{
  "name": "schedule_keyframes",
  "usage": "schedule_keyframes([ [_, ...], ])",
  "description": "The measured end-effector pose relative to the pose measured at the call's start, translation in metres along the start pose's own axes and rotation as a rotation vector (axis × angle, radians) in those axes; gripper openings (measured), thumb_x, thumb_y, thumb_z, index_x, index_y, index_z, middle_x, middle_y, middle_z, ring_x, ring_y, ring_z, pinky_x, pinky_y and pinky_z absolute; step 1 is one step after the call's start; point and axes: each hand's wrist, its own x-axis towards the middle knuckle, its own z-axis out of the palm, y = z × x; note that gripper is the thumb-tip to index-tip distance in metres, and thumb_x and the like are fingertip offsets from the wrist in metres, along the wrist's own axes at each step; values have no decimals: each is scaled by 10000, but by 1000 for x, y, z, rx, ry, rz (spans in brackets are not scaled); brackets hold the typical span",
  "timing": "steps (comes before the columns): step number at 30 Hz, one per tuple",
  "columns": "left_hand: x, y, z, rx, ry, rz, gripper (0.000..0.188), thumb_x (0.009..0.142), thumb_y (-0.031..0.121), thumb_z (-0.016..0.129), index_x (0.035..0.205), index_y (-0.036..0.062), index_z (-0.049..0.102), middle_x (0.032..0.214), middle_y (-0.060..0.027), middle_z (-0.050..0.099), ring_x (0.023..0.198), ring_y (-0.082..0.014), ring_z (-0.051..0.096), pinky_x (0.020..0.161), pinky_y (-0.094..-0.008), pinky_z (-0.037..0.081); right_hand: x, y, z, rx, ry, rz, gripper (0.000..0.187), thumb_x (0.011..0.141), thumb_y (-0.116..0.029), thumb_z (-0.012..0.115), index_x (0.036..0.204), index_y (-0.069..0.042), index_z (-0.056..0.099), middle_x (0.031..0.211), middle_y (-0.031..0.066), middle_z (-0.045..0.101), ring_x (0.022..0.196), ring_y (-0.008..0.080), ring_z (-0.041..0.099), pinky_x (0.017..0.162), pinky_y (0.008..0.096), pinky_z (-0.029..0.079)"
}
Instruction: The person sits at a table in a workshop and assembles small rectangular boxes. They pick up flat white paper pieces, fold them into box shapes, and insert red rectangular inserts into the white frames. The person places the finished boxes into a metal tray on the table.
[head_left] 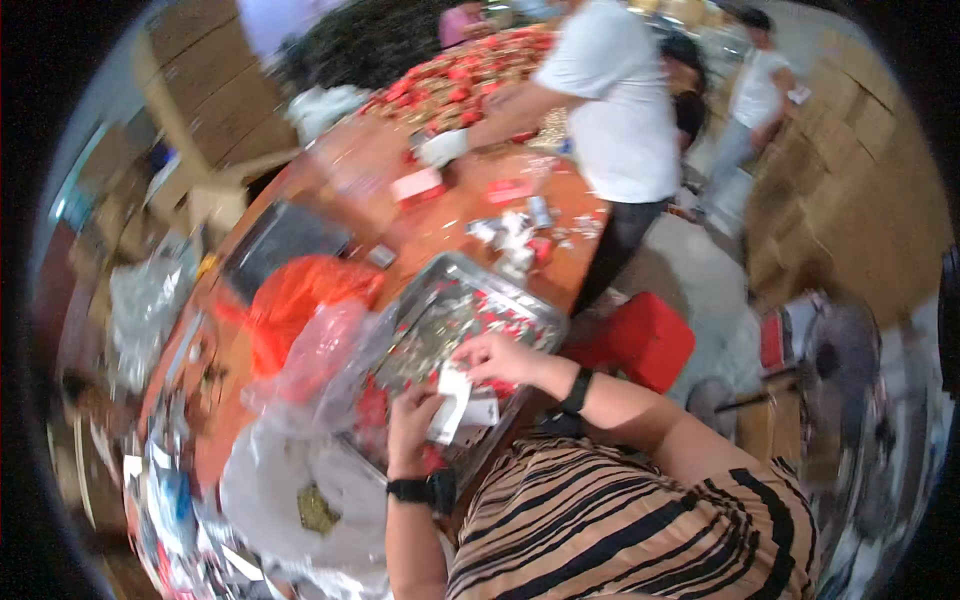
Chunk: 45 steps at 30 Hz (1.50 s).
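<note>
Over a metal tray (545, 312) on the orange table, my two hands hold a thin white piece that looks like paper or card (453, 400). My right hand (500, 358) pinches its upper end, with the fingers closed. At its left edge, the fingers of my left hand (408, 425) are closed on it. Just beneath lies a small white box or folded card (482, 411), partly covered by the white piece. Many small red and gold pieces (490, 312) are scattered in the tray; blur hides their kind.
Left of the tray lie an orange-red plastic bag (295, 300) and clear bags (320, 370). A person in a white shirt (625, 100) works across the table beside a red and gold heap (455, 85). A red stool or bin (645, 340) stands at right, near a fan (840, 345).
</note>
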Motion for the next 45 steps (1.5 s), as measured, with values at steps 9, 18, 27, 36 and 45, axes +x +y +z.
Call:
schedule_keyframes([
  [9,8,-20,5,-262,72,-49,64,771,0,553,808,-31,595,730,-20,580,615,-78,507,573,-202,406,-11,-9,12,-319,219,-60,319,655,-113,705,953,-37,620,636,38,561,587,108,525,530,277,398],
  [18,5,-2,29,33,-82,-33,148,795,86,590,865,-43,611,747,-7,578,650,-56,492,575,-192,389,-14,3,11,-398,216,-115,265,628,-111,713,869,-30,641,792,109,633,739,204,603,654,313,454],
  [27,13,0,33,72,-121,-33,93,779,56,597,828,-23,609,678,24,553,600,-36,452,523,-188,357,-24,-35,2,-561,101,-46,392,641,-154,694,1009,-67,592,842,124,620,779,262,595,687,333,450],
  [36,27,-13,41,-126,72,98,106,793,49,593,862,-30,610,767,-5,592,669,-56,503,593,-201,411,-19,-19,-27,-328,215,-2,149,732,-92,664,817,18,610,707,52,620,645,77,551,576,270,443],
  [45,25,-7,33,-524,22,-51,380,741,-53,569,1101,8,463,708,-41,613,611,-95,580,510,-204,448,-23,-36,1,-625,371,-612,77,730,-53,618,725,-40,542,713,68,574,675,244,571,603,339,448],
])
